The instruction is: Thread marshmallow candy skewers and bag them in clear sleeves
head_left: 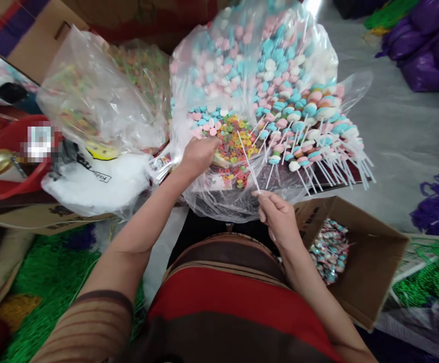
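My right hand [278,216] is closed around thin white sticks [249,164], which point up and away from me over the candy. Their upper ends are bare. My left hand [201,155] reaches to the near edge of a pile of small colourful ring candies [238,143], its fingers curled together. What its fingertips hold, if anything, is hidden. Behind the rings, pink, blue and white marshmallows [230,75] fill a large clear plastic bag [252,60]. To the right lie many finished skewers [310,131] of marshmallows and rings, their white sticks toward me.
A cardboard box [371,257] with wrapped sweets [331,249] stands below right. On the left are a bag of ring candies [102,96], a white plastic bag [98,184] and a red basin [15,189]. Purple bundles [429,45] lie on the floor.
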